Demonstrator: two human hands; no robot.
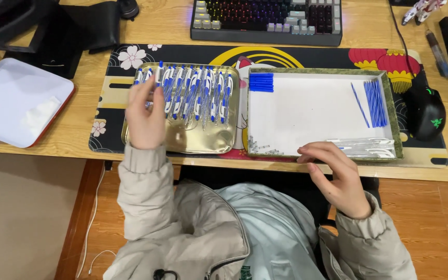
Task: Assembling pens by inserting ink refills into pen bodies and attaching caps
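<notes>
Two trays sit side by side on the desk mat (286,56): a gold tray (203,142) with a row of blue-and-white pens (193,93), and a white tray (307,111) holding parts. The left hand (145,116) rests at the left end of the pen row, fingers loosely curled by the outermost pen; whether it actually grips one is hard to make out, since the hand covers that end. The pens lie with their long axes pointing away from the person, so the row runs rightward from this hand. The right hand (338,176) hovers at the near rim of the white tray, fingers bent but seemingly holding nothing, just beside a bundle of clear barrels (369,148). Blue refills (375,102) and blue caps (261,82) lie farther back. Small springs (260,148) in the near corner are too tiny to read clearly.
</notes>
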